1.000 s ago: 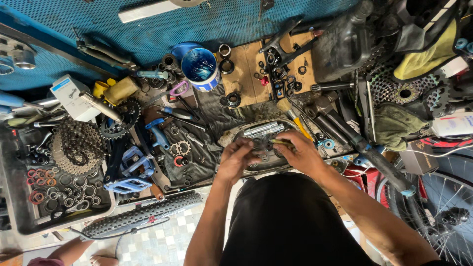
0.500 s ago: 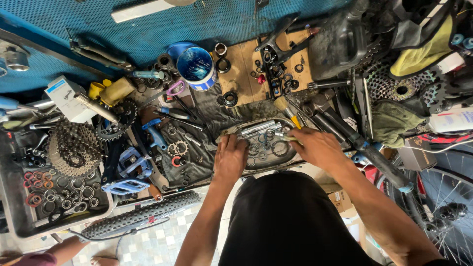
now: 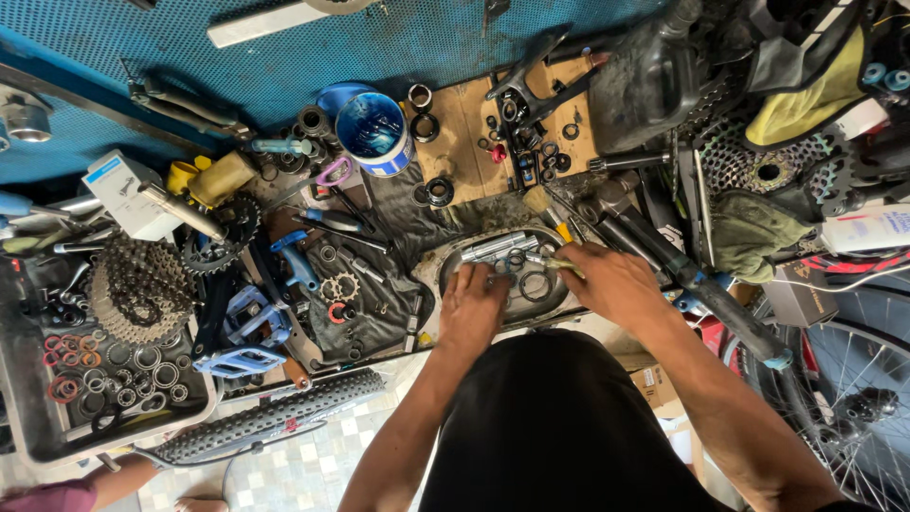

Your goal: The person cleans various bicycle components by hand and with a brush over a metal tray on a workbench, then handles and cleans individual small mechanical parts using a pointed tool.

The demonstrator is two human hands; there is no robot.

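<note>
Blue backing, grey metal, scattered bright spots.

The pegboard [image 3: 284, 57] at the far side is bright blue with a fine dotted grid; the round tin [image 3: 372, 128] before it is blue inside with a white wall. The oval tray [image 3: 453, 258] is dull silver-grey, and its rings and sleeves are steel-coloured. Left of it lie blue pedals [image 3: 248, 332], a blue-handled tool [image 3: 296, 265] and a small red C-shaped clip [image 3: 336, 313]. The bin [image 3: 28, 417] at far left holds orange, red and grey washers. The tyre [image 3: 265, 417] is black with a knobbed tread, over a pale checked floor [image 3: 313, 469]. Far right, a cloth [image 3: 806, 104] is yellow; another rag [image 3: 754, 237] is olive green. The wooden board [image 3: 474, 142] is tan.
</note>
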